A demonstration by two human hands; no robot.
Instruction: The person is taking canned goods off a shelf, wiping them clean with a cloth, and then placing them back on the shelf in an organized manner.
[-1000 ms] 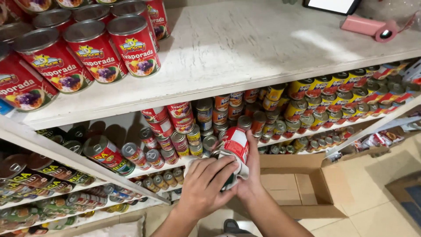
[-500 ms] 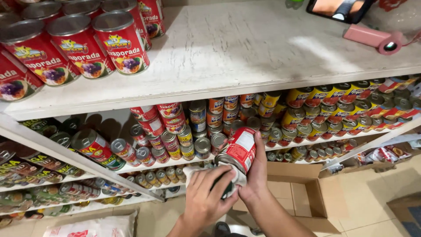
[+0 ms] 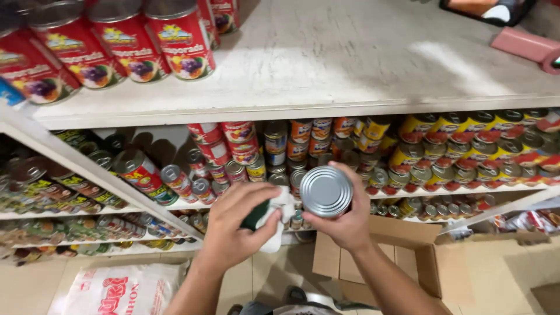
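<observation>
Can [image 3: 326,191] turned (label side before), silver end now faces camera; left hand [image 3: 236,228] presses white cloth [image 3: 279,220] beside it.

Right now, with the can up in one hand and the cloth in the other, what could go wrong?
The right hand grips the can only round its side, in mid-air over the open cardboard box; wiping pressure from the cloth in the left hand might knock it loose. The stacked cans behind are close and could get bumped.

Red-labelled steel cans [image 3: 140,46] stand upper left on the pale wooden top shelf [image 3: 350,64]; the open brown cardboard box [image 3: 402,256] sits on the floor, lower right.
</observation>
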